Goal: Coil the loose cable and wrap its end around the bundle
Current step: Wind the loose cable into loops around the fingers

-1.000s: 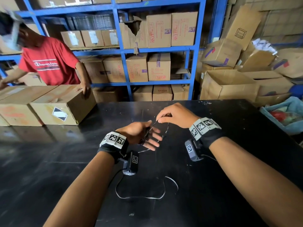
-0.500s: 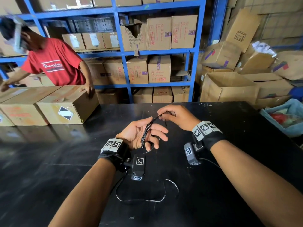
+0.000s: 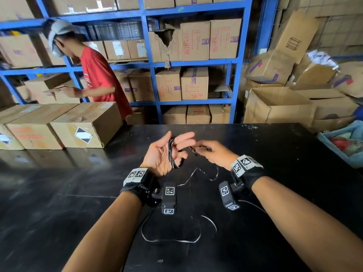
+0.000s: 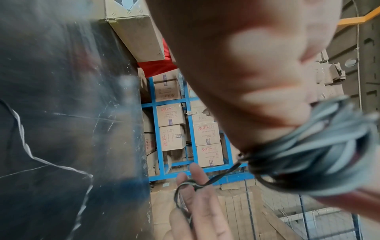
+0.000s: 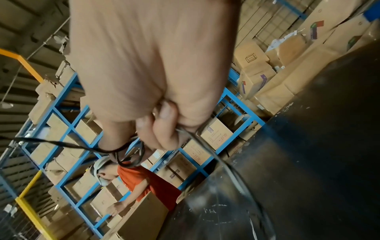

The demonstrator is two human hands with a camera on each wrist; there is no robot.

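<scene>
Above the glossy black bench [image 3: 59, 203], the left hand [image 3: 163, 154] spreads its fingers as a former, its grip loose, with the thin dark cable's coil [image 3: 172, 152] looped round them. The right hand [image 3: 212, 152] pinches the feeding strand; slack trails [image 3: 170, 240] between the forearms, unobstructed, cardboard boxes [image 3: 86, 126] well apart.

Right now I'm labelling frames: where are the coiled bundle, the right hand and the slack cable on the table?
coiled bundle [image 3: 171, 152], head view, strands across left palm.
right hand [image 3: 211, 153], head view, back of hand.
slack cable [image 3: 172, 240], head view, loop lying on table.

Right hand [image 3: 211, 153] has dropped beside coiled cable [image 3: 172, 152].
</scene>
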